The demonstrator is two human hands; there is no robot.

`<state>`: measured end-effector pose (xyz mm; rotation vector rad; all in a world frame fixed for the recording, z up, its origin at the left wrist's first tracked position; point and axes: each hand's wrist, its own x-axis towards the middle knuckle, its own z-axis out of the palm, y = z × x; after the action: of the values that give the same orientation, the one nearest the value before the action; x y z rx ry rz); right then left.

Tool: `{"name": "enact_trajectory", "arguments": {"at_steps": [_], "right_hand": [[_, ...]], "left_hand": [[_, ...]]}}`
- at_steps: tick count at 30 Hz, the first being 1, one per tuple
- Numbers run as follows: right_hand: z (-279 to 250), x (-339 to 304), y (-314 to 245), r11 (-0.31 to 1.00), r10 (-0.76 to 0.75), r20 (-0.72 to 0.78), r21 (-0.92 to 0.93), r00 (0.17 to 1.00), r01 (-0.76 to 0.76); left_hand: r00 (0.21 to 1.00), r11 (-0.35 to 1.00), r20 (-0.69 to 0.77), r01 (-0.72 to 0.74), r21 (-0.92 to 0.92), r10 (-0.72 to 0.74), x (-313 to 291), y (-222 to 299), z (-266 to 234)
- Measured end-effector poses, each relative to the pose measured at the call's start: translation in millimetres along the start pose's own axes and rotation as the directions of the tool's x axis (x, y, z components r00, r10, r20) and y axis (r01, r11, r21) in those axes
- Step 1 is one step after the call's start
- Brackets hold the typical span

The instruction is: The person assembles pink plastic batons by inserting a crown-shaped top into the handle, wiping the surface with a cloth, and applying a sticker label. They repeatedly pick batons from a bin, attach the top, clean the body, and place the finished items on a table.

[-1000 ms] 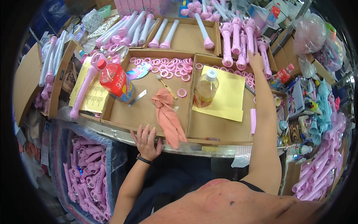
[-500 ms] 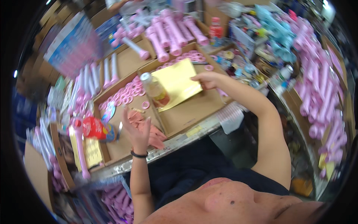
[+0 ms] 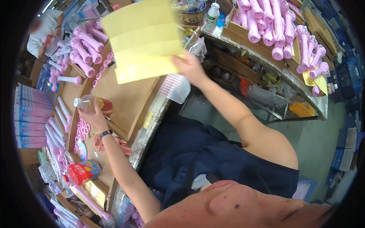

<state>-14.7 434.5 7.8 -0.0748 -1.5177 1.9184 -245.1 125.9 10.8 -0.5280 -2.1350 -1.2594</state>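
Observation:
My right hand [image 3: 190, 67] pinches the lower right corner of a yellow paper sheet [image 3: 144, 38], which is raised over the far end of the cardboard tray [image 3: 121, 102]. Fold lines cross the sheet, and it seems to be more than one layer. My left hand [image 3: 94, 118] is wrapped round a clear plastic bottle [image 3: 105, 105] with a white cap and some orange-red colour on it; the bottle leans over the tray. Just nearer than that hand lie small pink rings [image 3: 81, 131] and a salmon-pink cloth [image 3: 118, 146].
A red and blue drink package [image 3: 83, 171] sits on the near left of the bench. Pink wand-shaped tubes [image 3: 85, 45] are heaped at the back left, with more pink tubes [image 3: 266, 26] on the right bench. Another person [image 3: 45, 36] works at the far left.
The view has swung to the right. My right hand has lifted the yellow sheet off the tray. My left hand, open and away from the bottle before, now grips it.

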Motion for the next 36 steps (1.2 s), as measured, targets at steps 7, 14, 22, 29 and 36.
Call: {"name": "enact_trajectory", "arguments": {"at_steps": [7,14,22,29,36], "right_hand": [[-198,-260,-32,0.555,0.805,-0.476,0.396,0.353,-0.731],[-329,-336,-25,0.896,0.155,-0.987,0.121,0.046,-0.426],[-414,-176,68,0.972,0.172,-0.977,0.189,-0.129,-0.137],[-394,-109,81,0.840,0.496,-0.868,0.476,0.013,-0.259],[-353,-165,69,0.846,0.453,-0.885,0.465,-0.107,-0.260]], "left_hand": [[0.993,0.995,0.103,-0.049,-0.081,0.058,1,-9,-6],[0.999,0.999,0.011,0.052,-0.004,-0.052,0,20,-31],[0.990,0.991,-0.040,0.134,-0.018,-0.135,-53,74,-117],[0.946,0.949,-0.123,0.308,0.060,-0.299,-133,101,-176],[0.906,0.932,-0.246,0.361,0.027,-0.344,-175,104,-204]]}}
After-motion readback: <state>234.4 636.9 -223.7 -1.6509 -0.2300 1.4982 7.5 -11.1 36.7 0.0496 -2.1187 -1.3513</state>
